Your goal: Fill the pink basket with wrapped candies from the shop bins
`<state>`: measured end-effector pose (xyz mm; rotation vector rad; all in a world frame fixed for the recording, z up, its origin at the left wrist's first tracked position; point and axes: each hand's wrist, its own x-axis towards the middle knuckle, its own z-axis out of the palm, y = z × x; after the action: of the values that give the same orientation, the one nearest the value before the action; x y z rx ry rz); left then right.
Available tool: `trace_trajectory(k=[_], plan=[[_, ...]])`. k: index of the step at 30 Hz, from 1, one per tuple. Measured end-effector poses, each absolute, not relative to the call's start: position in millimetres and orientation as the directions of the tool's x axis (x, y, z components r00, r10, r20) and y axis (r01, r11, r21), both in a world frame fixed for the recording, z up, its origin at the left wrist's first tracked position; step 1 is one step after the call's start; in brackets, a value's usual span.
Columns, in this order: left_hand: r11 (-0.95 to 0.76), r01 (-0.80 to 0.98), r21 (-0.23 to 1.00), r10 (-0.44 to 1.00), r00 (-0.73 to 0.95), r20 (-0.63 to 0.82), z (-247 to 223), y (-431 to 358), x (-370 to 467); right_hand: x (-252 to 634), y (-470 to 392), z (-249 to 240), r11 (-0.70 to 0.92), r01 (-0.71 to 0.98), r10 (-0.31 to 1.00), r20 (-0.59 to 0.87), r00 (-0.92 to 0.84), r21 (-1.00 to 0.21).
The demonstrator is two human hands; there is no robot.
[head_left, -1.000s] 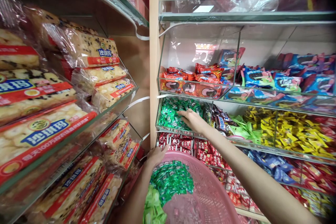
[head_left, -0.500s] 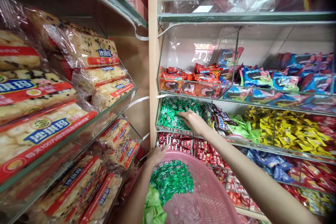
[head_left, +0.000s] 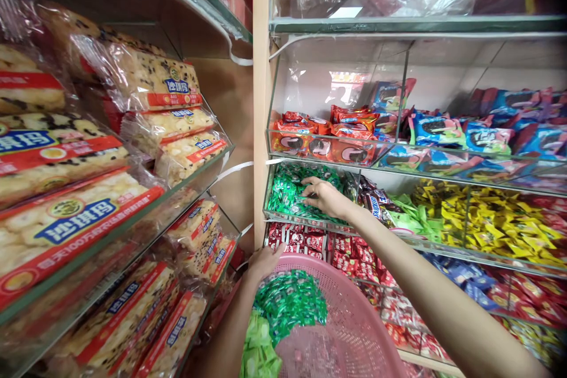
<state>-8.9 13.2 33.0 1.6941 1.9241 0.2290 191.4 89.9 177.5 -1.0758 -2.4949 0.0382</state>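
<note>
My right hand [head_left: 325, 197] is over the green-wrapped candies [head_left: 287, 189] in a clear shelf bin, its fingers loosely curled and apart with nothing visible between them. The fingertips are at the surface of the heap. Lower down, my left hand [head_left: 264, 262] grips the far left rim of a pink perforated plastic basket [head_left: 358, 313], thumb along the edge and the other fingers mostly hidden. Inside the basket lie a pile of green-wrapped candies [head_left: 295, 304] and, nearer me, light-green packets [head_left: 259, 348].
Packaged puffed-grain bars [head_left: 88, 207] fill glass-fronted shelves at my left. Beside the green bin are dark-wrapped chocolate bars [head_left: 375, 204] and yellow-wrapped candies [head_left: 509, 218]. Above sit red biscuit packs [head_left: 345, 124]. A wooden post [head_left: 261, 94] separates the two shelf units.
My right hand has shifted slightly right and its fingers have spread apart over the green candies. The left hand and basket stay in place. The view has moved a little.
</note>
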Motion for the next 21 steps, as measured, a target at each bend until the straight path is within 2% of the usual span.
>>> trace_trajectory(k=[5, 10, 18, 21], plan=[[0.14, 0.863, 0.486, 0.962, -0.003, -0.271, 29.4, 14.9, -9.9, 186.9, 99.8, 173.3, 0.709, 0.697, 0.699, 0.24, -0.673, -0.11], [0.157, 0.855, 0.494, 0.96, -0.016, -0.278, 27.7, 16.2, -9.9, 189.6, 95.5, 176.2, 0.708, 0.701, 0.69, 0.29, -0.663, -0.081], [0.154, 0.863, 0.481, 0.96, -0.015, -0.28, 27.3, 16.1, -9.9, 193.3, 91.8, 177.2, 0.688, 0.699, 0.717, 0.328, -0.615, -0.194], [0.144, 0.864, 0.482, 0.962, -0.007, -0.274, 28.8, 15.6, -9.9, 193.3, 94.4, 171.3, 0.693, 0.705, 0.709, 0.316, -0.631, -0.148]])
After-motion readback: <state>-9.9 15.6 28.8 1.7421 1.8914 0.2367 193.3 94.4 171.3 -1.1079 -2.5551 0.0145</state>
